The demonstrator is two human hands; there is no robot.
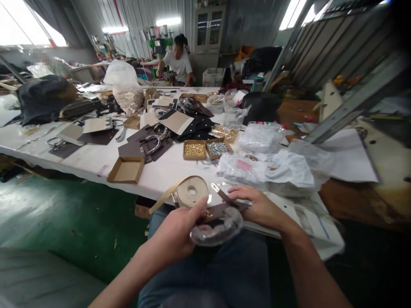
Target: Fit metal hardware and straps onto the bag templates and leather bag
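Note:
Over my lap I hold a dark bag panel (221,210) with a curved handle (221,231) wrapped in clear plastic. My left hand (183,226) is closed on the panel's left side, thumb on top by some small gold hardware. At the panel's right side is my right hand (253,205), its fingers bent round a short dark strap (224,194) with a metal plate at its tip. The fingertips under the panel are hidden. Just beyond my left hand, a roll of beige tape (192,191) lies at the table edge, its loose end hanging to the left.
On the white table (160,175) stand an open cardboard box (126,170), a box of gold hardware (194,150) and a box of silver hardware (218,148). More bag panels (144,143) lie behind. Plastic-wrapped packs (263,169) are at right, near a slanting metal post (346,102). A person (176,62) works farther back.

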